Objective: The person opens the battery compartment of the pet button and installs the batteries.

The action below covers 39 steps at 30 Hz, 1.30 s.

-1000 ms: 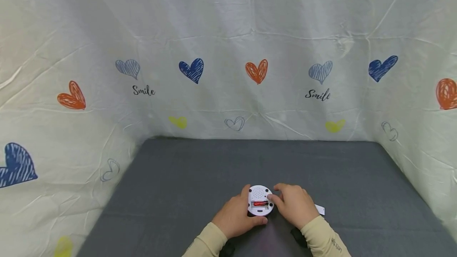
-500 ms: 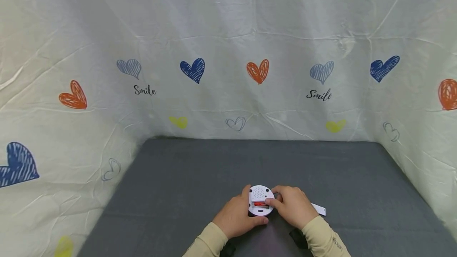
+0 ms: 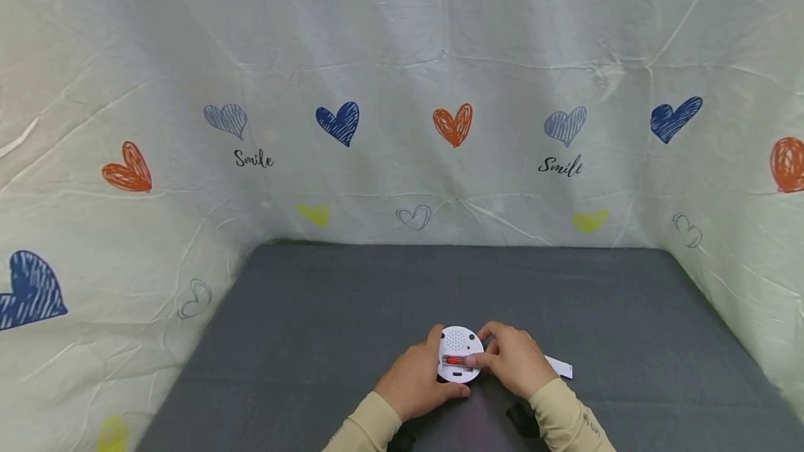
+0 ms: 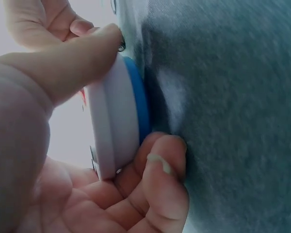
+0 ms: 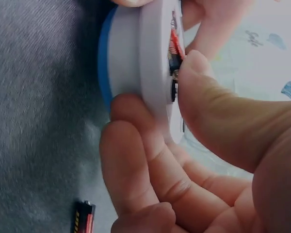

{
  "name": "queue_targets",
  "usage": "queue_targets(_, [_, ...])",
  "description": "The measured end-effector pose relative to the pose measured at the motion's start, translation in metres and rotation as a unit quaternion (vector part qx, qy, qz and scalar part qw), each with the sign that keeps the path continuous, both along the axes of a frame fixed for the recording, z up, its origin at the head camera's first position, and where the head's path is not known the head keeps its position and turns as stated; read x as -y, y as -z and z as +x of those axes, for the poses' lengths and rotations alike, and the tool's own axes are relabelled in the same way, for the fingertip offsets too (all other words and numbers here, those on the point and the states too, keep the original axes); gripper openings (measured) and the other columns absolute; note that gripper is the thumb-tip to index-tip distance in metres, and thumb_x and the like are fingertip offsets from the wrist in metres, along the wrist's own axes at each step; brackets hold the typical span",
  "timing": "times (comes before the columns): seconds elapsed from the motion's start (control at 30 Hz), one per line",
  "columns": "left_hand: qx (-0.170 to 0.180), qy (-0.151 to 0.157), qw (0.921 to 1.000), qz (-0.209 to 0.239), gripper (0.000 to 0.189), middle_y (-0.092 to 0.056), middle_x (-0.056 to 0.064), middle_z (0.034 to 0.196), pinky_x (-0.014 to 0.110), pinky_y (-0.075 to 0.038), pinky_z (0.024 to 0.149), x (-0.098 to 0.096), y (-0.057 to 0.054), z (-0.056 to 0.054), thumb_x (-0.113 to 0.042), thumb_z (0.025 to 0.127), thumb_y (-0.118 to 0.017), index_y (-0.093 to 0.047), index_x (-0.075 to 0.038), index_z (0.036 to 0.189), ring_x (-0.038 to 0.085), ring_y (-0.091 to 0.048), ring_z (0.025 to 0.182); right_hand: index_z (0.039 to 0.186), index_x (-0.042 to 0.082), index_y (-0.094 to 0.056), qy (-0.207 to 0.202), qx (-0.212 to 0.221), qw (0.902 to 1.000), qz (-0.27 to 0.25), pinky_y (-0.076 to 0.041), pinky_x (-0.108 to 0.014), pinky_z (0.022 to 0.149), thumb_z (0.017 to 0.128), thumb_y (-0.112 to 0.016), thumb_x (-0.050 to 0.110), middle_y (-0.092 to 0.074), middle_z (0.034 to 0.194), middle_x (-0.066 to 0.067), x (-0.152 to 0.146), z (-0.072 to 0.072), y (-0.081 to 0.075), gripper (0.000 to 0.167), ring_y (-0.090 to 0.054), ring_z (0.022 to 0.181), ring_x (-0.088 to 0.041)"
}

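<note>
A round white device (image 3: 456, 341) is held face down low over the grey cloth, its battery compartment uncovered and facing up. Inside lies a red-and-black battery (image 3: 453, 361). My left hand (image 3: 411, 381) grips the device from the left, thumb on the near side and fingers around the far side. From the right, my right hand (image 3: 518, 363) steadies the side wall with curled fingers while its thumb presses at the battery's right end. The wrist views show a blue rim (image 4: 138, 94) on the device's underside. My thumb hides part of the compartment.
A loose black-and-red battery (image 5: 83, 217) lies on the cloth below my right fingers. Beside the right wrist is a flat white piece (image 3: 560, 367), partly covered by the hand. Grey cloth (image 3: 352, 298) covers the table, with a heart-printed curtain (image 3: 389, 173) behind it.
My right thumb has slid from the compartment's upper right edge down and left onto the battery's end. The right hand has come closer to the device; the left hand keeps its grip.
</note>
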<state>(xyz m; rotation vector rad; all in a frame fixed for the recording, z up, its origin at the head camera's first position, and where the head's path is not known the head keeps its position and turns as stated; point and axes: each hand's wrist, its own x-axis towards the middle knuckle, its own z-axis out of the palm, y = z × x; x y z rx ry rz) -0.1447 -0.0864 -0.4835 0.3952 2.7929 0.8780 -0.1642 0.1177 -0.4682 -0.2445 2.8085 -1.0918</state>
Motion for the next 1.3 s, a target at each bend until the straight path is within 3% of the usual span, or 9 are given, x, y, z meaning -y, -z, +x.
queue_targets(0.3, [-0.042,0.001,0.9991,0.003,0.100,-0.076,0.015,0.107,0.038,-0.058,0.073,-0.005,-0.002,0.006,-0.035,0.074,-0.101,-0.044,0.003,0.148,0.021,-0.071,0.083,0.099,0.011,-0.069,0.008,-0.004,0.9996,-0.029,-0.039,-0.027,0.059,0.078,-0.096,0.024,-0.063,0.063,0.008,0.000,0.001,0.007,0.037,-0.052,0.060,-0.010])
queue_targets(0.43, [-0.028,-0.006,0.9995,0.012,0.097,-0.076,0.014,0.105,0.037,-0.056,0.072,-0.005,-0.001,0.004,-0.035,0.074,-0.100,-0.046,0.001,0.146,0.018,-0.069,0.081,0.102,0.011,-0.067,-0.003,0.009,0.9992,-0.039,-0.038,-0.026,0.058,0.082,-0.093,0.023,-0.061,0.063,0.008,0.000,-0.001,0.012,0.035,-0.051,0.059,-0.010])
queue_targets(0.63, [0.003,-0.015,0.9997,0.020,0.105,-0.077,0.018,0.115,0.040,-0.057,0.077,-0.002,0.001,0.002,-0.040,0.077,-0.099,-0.042,0.005,0.153,0.019,-0.071,0.088,0.109,0.009,-0.068,-0.030,0.022,0.9973,-0.064,-0.038,-0.026,0.059,0.092,-0.085,0.022,-0.064,0.066,0.007,-0.003,-0.003,0.013,0.027,-0.053,0.061,-0.011])
queue_targets(0.93, [0.014,-0.022,0.9997,0.001,0.115,-0.076,0.025,0.119,0.043,-0.059,0.078,-0.005,-0.002,0.002,-0.041,0.078,-0.098,-0.035,0.011,0.159,0.025,-0.074,0.091,0.110,0.006,-0.069,-0.034,0.019,0.9974,-0.061,-0.038,-0.025,0.059,0.092,-0.086,0.021,-0.064,0.067,0.007,-0.004,-0.003,0.009,0.029,-0.052,0.059,-0.009])
queue_targets(1.17, [0.003,-0.023,0.9997,0.004,0.116,-0.077,0.023,0.113,0.043,-0.058,0.076,-0.008,-0.004,-0.001,-0.041,0.076,-0.099,-0.035,0.011,0.159,0.025,-0.073,0.086,0.109,0.008,-0.070,-0.025,0.005,0.9988,-0.042,-0.038,-0.025,0.058,0.088,-0.089,0.021,-0.063,0.068,0.008,-0.005,-0.006,0.008,0.031,-0.051,0.060,-0.009])
queue_targets(1.3, [-0.008,-0.027,0.9996,0.005,0.114,-0.077,0.022,0.113,0.040,-0.058,0.075,-0.006,-0.002,-0.001,-0.042,0.077,-0.098,-0.038,0.010,0.157,0.023,-0.072,0.087,0.113,0.009,-0.072,-0.057,-0.003,0.9978,-0.032,-0.041,-0.025,0.061,0.094,-0.084,0.026,-0.067,0.073,0.008,-0.010,-0.008,0.006,0.028,-0.054,0.062,-0.007])
